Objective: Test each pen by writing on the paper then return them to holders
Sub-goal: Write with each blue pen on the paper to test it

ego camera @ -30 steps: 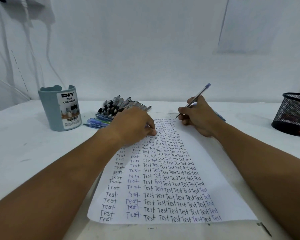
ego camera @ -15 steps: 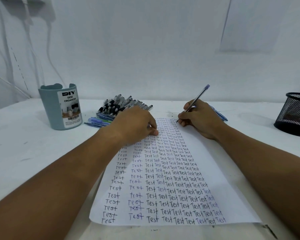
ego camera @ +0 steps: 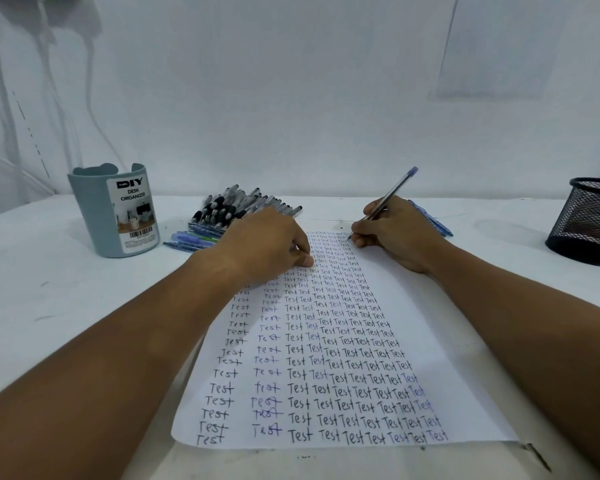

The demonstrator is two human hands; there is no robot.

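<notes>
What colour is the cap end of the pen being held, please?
Purple-blue, on the pen in the right hand; head view.

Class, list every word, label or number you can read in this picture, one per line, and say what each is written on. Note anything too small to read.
"DIY" – label on the blue-grey desk organizer.
"DESK ORGANIZER" – same label, under it.
"Test" – handwritten again and again in columns on the paper, some in black, some in blue.
Barcode digits and fine print at the label's foot: too small to read.
Red tag on the black mesh holder: unreadable.

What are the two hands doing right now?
Left hand: rests on the paper, holding nothing.
Right hand: grips a blue-capped pen, tip on the paper.
</notes>
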